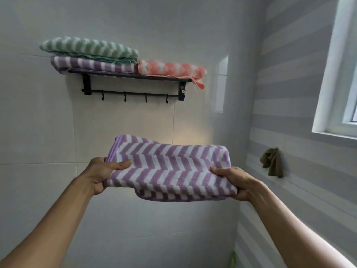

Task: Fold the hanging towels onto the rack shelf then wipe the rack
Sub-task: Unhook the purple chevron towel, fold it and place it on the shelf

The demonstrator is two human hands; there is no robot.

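Note:
I hold a folded purple-and-white zigzag towel (170,167) flat in front of me, below the rack. My left hand (105,173) grips its left end with the thumb on top. My right hand (234,181) grips its right end. The black wall rack (133,76) hangs above, with a bar of hooks (135,93) under its shelf. On the shelf lie a folded green zigzag towel (88,48) stacked on a folded purple zigzag towel (92,65), and a folded pink towel (173,69) at the right, one corner drooping over the edge.
White tiled wall is behind the rack. A striped wall meets it at the right, with a window (340,74) and a brown cloth (272,161) hanging below the sill. Something green (233,260) shows low in the corner.

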